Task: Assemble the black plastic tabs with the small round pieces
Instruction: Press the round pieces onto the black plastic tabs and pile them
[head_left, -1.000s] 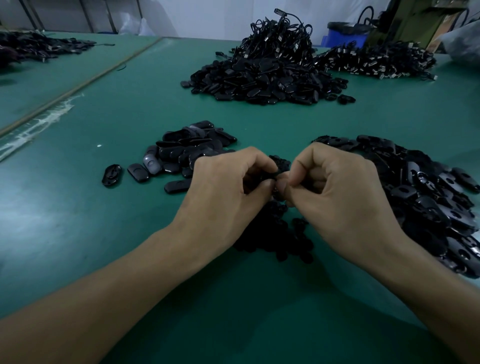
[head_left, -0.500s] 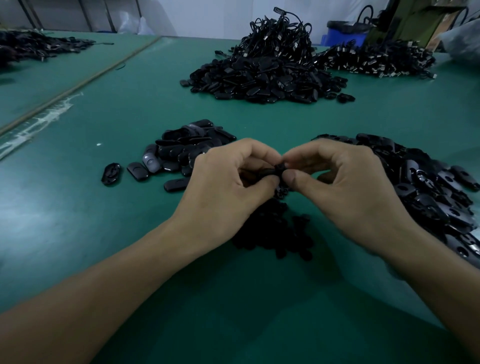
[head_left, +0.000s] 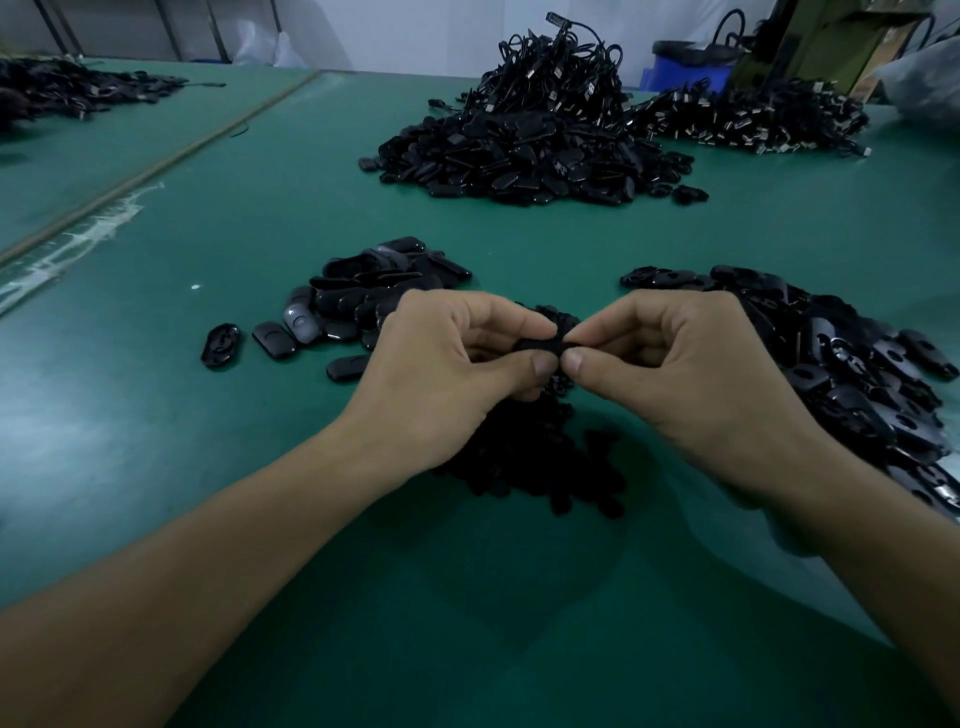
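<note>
The left grip (head_left: 447, 364) and the right grip (head_left: 691, 374) are pinching one black plastic tab (head_left: 540, 345) between thumbs and forefingers from opposite ends, holding it above the green counter (head_left: 234, 467) with the other fingers curled. Whether a round piece is sitting in the tab cannot be told. A heap of small round pieces (head_left: 524, 457) is lying beneath the tab, a large tab pile (head_left: 857, 374) is lying beside the right grip, and a smaller tab group (head_left: 363, 301) is lying beyond the left grip.

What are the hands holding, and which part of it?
A black tab. The left hand pinches its left end, the right hand its right end, each between thumb and forefinger.
</note>
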